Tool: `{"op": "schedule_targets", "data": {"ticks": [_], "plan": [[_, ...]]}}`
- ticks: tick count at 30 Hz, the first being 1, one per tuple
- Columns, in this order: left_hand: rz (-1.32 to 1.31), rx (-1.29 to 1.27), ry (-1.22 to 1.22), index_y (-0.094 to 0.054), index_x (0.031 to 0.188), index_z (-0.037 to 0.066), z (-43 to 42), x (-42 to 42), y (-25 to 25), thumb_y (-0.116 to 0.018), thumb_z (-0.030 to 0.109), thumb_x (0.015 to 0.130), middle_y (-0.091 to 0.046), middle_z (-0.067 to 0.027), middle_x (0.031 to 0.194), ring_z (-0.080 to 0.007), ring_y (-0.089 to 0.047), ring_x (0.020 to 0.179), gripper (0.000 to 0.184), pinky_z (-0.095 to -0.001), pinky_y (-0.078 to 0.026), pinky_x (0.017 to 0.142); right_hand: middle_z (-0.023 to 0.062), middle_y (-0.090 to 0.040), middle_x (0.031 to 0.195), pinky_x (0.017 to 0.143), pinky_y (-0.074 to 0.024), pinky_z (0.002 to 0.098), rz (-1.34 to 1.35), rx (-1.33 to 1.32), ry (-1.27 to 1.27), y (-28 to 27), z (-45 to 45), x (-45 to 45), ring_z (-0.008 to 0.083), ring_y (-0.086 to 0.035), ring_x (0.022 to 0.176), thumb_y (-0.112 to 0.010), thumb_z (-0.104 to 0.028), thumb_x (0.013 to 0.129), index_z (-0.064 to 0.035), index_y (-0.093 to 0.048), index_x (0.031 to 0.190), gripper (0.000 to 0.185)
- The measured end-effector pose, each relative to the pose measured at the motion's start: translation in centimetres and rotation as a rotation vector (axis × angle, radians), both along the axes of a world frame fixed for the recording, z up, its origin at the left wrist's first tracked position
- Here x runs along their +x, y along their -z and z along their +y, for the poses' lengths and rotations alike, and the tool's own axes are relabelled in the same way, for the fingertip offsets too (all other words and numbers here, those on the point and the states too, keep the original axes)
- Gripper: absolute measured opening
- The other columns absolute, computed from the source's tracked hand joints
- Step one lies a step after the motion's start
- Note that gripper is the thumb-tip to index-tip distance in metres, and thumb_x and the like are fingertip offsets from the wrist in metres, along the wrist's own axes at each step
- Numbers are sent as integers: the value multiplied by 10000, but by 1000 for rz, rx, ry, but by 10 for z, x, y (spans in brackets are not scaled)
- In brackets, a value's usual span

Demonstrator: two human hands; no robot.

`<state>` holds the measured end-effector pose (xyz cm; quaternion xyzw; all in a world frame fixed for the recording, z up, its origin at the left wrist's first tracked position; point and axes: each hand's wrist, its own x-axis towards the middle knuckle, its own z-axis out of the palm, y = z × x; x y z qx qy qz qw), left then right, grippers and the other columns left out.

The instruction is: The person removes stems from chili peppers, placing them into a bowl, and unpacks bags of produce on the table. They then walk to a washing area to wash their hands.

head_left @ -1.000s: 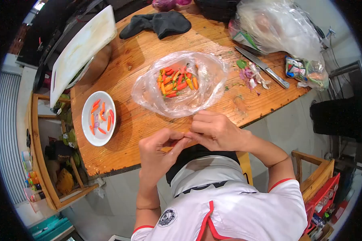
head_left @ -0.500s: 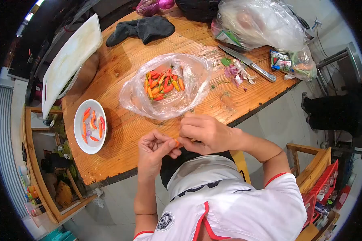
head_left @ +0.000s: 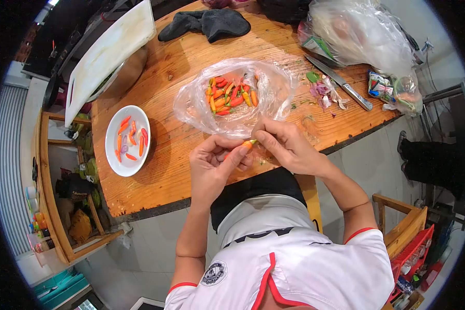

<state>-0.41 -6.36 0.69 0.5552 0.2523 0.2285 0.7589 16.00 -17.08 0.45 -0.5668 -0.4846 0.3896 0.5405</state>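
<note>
Chili pepper, pinched by left hand, newly shows its green stem. Right hand is within reach, grip unclear.

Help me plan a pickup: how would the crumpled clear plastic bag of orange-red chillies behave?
The crumpled clear plastic bag is probably floppy, given its thin, wrinkled walls. It seems light, holding small red and orange chillies. With its mouth spread open, they might spill if tilted.

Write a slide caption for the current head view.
At a wooden table, the left hand holds a chilli, the right hand by its green end, near an open bag of chillies.
</note>
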Motion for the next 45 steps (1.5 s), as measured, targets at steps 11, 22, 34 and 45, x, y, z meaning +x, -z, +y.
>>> {"op": "schedule_targets", "data": {"ticks": [11, 22, 34, 45], "plan": [[127, 200, -38, -651, 939, -58, -4, 9, 3, -679, 18, 866, -688, -100, 837, -125, -675, 704, 109, -233, -570, 636, 181, -528, 878, 746, -454, 413, -546, 207, -19, 3, -4, 5, 359, -544, 848, -566, 9, 831, 38, -568, 988, 161], [140, 194, -35, -659, 926, -71, -5, 10, 3, -679, -1, 861, -686, -89, 820, -111, -676, 710, 97, -216, -560, 632, 158, -559, 868, 706, -466, 389, -501, 253, -2, 8, -6, 7, 330, -570, 805, -582, 48, 802, 28, -599, 1063, 262], [20, -159, 169, -626, 878, -32, 11, 1, 12, -646, 73, 907, -683, -125, 801, -120, -648, 611, 111, -231, -539, 537, 89, -593, 787, 579, -431, 278, -202, 52, -102, 12, -13, 7, 158, -570, 662, -561, -11, 882, 28, -630, 1017, 157], [13, -68, 64, -621, 892, -23, 10, 0, 16, -673, 12, 869, -684, -95, 804, -108, -658, 663, 67, -227, -554, 607, 38, -625, 842, 580, -438, 252, 178, -85, -81, 18, -9, 3, 70, -542, 703, -574, -42, 903, 22, -637, 1034, 159]]}}
